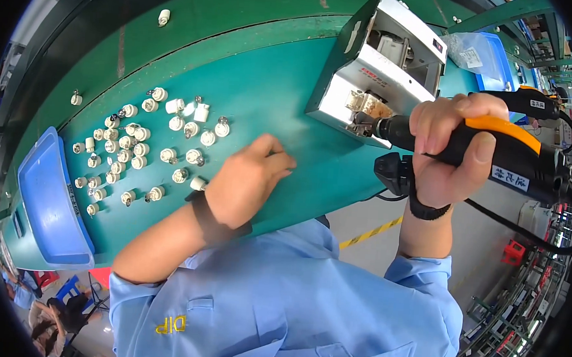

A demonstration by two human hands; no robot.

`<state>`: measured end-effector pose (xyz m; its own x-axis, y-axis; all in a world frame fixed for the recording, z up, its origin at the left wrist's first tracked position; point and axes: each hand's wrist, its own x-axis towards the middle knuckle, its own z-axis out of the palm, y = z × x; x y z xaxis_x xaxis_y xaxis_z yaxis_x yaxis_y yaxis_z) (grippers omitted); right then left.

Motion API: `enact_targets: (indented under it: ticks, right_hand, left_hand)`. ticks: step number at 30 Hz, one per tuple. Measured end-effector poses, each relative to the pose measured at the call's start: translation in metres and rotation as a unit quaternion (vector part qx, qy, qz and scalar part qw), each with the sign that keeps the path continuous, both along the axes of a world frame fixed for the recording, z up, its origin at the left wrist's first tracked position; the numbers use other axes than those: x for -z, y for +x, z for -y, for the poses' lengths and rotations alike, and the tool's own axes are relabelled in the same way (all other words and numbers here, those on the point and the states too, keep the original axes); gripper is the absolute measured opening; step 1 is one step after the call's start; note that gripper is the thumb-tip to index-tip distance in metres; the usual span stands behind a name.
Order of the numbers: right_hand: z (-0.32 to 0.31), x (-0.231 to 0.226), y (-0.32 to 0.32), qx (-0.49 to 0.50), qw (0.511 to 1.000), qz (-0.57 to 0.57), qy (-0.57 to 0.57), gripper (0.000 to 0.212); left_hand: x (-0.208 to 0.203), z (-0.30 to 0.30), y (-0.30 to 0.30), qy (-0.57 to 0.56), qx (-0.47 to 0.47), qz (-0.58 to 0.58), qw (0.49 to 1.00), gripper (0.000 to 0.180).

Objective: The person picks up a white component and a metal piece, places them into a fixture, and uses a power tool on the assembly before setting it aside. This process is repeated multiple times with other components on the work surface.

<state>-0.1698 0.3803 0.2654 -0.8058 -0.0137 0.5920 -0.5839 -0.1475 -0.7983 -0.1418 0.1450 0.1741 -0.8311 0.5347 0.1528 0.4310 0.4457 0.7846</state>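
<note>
Many parts (pixel 194 156): loose on the mat (pixel 290 113), near the blue tray (pixel 52 207) at left.
Left hand (pixel 241 183): over the mat, fingers curled; cannot tell whether they pinch anything.
Right hand (pixel 445 167): wrapped around the driver (pixel 514 158), its tip at the machine's (pixel 392 75) near end.
Progress: driver work seems under way; whether the loose parts are done or waiting, I cannot tell.

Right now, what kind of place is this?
Probably a factory workshop. The right hand grips a black-and-orange power tool, many small white parts lie on a green workbench, and a boxy metal machine stands there too.
</note>
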Motion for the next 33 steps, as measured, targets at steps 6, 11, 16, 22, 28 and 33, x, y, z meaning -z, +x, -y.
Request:
enact_targets:
  ticks: [6,11,16,22,28,33]
  right_hand:
    - [-0.014,-0.010,-0.026,-0.042,0.995,0.092,-0.010,0.033]
    - [0.008,0.010,-0.016,-0.051,0.986,0.135,-0.084,0.034]
    - [0.044,0.015,0.017,-0.095,0.984,0.102,-0.109,0.041]
    - [0.068,0.021,0.025,-0.113,0.986,0.113,-0.045,0.046]
    - [0.080,0.028,0.024,-0.114,0.982,0.148,-0.031,0.041]
    - [0.087,0.027,0.020,-0.144,0.981,0.131,0.019,0.039]
  left_hand:
    - [0.011,-0.003,0.008,0.005,-0.037,0.027,0.999,0.021]
    - [0.025,0.003,0.004,0.059,-0.048,0.088,0.993,0.024]
    - [0.032,0.003,0.004,0.120,-0.049,0.156,0.979,0.026]
    - [0.040,0.005,0.006,0.152,-0.063,0.160,0.973,0.025]
    - [0.041,0.007,0.009,0.140,-0.058,0.142,0.978,0.026]
    - [0.040,0.007,0.007,0.135,-0.061,0.136,0.980,0.026]
